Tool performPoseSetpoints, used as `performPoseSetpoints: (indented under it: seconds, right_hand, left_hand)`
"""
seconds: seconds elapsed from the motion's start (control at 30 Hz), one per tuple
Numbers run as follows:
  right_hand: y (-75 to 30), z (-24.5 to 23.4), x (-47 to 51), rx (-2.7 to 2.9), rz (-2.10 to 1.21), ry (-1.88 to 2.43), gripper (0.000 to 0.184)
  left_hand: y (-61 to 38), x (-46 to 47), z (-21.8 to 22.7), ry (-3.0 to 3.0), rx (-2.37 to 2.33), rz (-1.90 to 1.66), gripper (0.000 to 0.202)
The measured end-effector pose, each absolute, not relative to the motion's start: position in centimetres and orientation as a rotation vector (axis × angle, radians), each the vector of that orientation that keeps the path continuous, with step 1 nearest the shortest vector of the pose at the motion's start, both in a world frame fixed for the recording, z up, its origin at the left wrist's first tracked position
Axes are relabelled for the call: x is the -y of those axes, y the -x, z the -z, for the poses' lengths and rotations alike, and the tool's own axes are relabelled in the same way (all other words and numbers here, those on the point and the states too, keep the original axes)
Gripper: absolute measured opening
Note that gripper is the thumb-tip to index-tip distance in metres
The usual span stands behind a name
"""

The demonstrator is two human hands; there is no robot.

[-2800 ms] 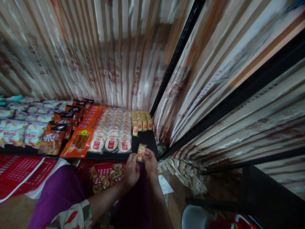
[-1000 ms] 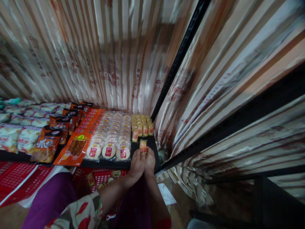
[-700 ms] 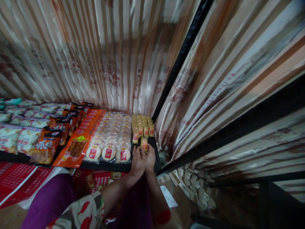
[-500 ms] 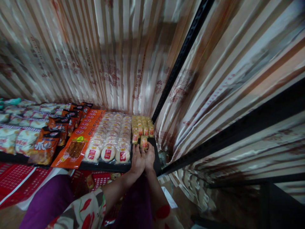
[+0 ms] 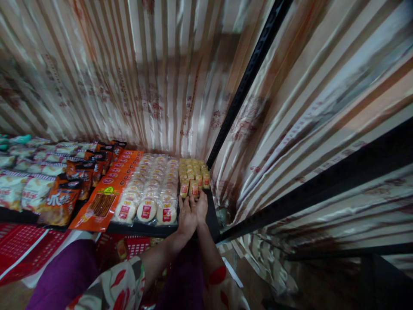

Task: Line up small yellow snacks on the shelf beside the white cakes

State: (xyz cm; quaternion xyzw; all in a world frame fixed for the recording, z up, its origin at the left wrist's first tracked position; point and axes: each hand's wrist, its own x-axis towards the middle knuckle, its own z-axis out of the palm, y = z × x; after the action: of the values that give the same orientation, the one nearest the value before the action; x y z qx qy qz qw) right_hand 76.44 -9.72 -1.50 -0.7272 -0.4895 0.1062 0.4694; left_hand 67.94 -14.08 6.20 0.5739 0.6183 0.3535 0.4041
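Small yellow snack packets [image 5: 190,165] with red labels stand in close rows at the right end of a black shelf [image 5: 211,213]. One front packet [image 5: 194,188] has the fingertips of both my hands at its lower edge. My left hand [image 5: 187,217] lies at its left side, fingers long and close together. Against the other side is my right hand [image 5: 201,207], its fingers bent in toward the packet. The hands touch each other, and partly hide the fingertips. Left of them stand rows of round white crackers [image 5: 146,210] in clear wrappers.
Orange stick-snack bags [image 5: 100,206], dark orange chip bags [image 5: 63,198] and white bags [image 5: 37,189] fill the shelf leftward. Below it are red baskets [image 5: 26,245] with some packets. A black post [image 5: 238,103] rises at the corner before a striped curtain [image 5: 167,86].
The front packet has moved away from me, up against the row of yellow packets. Both hands went forward slightly with it. The view has shifted a little.
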Motion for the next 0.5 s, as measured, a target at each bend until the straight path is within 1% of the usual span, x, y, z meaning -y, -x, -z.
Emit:
performPoseSetpoints:
  seconds: [0.27,0.5]
  right_hand:
    - [-77.0,2.6,8.9,1.218,-0.224,1.69,0.043]
    - [-76.7,2.7,9.3,1.205,-0.298,1.596,0.043]
  left_hand:
    - [-68.0,13.7,-7.7,-1.447,-1.511,-0.835,0.037]
    - [-68.4,13.2,-5.5,-1.382,-1.539,-0.912,0.038]
